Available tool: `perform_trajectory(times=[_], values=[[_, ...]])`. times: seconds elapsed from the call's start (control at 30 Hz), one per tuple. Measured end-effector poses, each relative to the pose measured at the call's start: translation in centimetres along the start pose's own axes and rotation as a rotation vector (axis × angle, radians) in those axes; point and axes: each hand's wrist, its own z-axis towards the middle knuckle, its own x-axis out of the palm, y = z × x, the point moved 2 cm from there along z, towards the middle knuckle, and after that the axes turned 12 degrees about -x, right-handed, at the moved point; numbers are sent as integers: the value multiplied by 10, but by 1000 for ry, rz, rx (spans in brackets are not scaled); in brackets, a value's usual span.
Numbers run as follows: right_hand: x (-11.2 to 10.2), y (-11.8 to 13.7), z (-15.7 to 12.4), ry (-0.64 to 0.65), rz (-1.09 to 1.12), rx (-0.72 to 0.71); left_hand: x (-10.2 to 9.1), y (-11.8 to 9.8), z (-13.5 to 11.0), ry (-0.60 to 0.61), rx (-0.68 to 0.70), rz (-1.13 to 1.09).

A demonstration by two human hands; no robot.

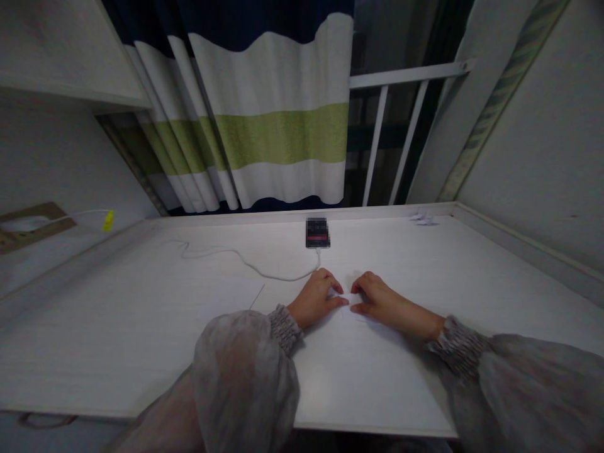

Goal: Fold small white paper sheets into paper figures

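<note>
A small piece of white paper (pixel 348 298) lies between my two hands, low over the desk. My left hand (pixel 318 298) pinches its left side, thumb nearest me and fingers on the far side. On the right side, my right hand (pixel 377 299) grips it in a similar pinch. Fine creases or edges of the paper are hard to make out against the white desktop. Left of my left forearm, a thin dark line (pixel 257 296) shows on the desktop, perhaps the edge of another paper; I cannot tell.
The white desk (pixel 117 327) spreads out on both sides. A phone (pixel 318 233) lies at the back, with a white cable (pixel 268 275) trailing left. Crumpled or folded white papers (pixel 423 218) sit at the back right. A striped curtain (pixel 283 126) hangs behind, beside window bars (pixel 406 75).
</note>
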Motion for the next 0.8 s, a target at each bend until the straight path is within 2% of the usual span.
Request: perform_trajectory(times=[0.1, 0.23, 0.3, 0.43, 0.5, 0.67, 0.8], values=[[-3, 3, 1, 43, -14, 66, -1, -1, 0, -1, 0, -15], [-4, 3, -1, 84, 192, 88, -4, -3, -1, 19, -18, -104], [-6, 3, -2, 83, 221, 84, -4, -4, -1, 62, -27, -131], [-9, 4, -8, 127, 75, 18, -3, -6, -1, 138, -3, -66], [-10, 3, -12, 162, 20, 32, -2, -7, -1, 154, 8, -25], [-12, 5, -16, 233, 6, 106, -1, -9, -2, 163, 0, 22], [-13, 8, -13, 213, 36, 133, -2, -10, -3, 141, 2, -7]])
